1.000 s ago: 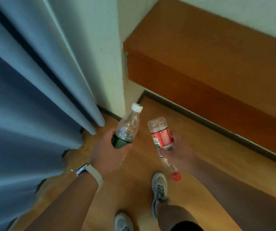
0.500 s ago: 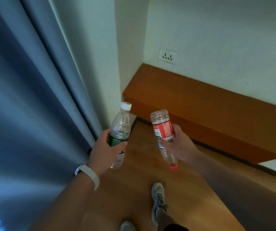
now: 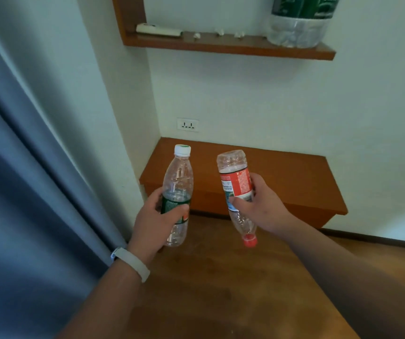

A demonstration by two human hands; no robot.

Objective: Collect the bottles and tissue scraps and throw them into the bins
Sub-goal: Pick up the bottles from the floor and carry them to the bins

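Wooden floor (image 3: 221, 289) lies under both hands: the left hand (image 3: 152, 225) grips a green-label bottle (image 3: 178, 177) upright, and the right hand (image 3: 265, 209), just beside it, grips a red-label bottle (image 3: 235, 182) cap-down. Beyond them stands a bench (image 3: 282, 172); higher, a shelf (image 3: 221, 47) bears tissue scraps (image 3: 196, 35) and a big bottle (image 3: 296, 28).

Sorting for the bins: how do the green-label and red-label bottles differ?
The green-label bottle in the left hand points cap up; the red-label bottle in the right hand is upside down, cap toward the floor. The green-label bottle has a white cap, the red-label bottle a red cap. Both are clear plastic, each gripped around its label.
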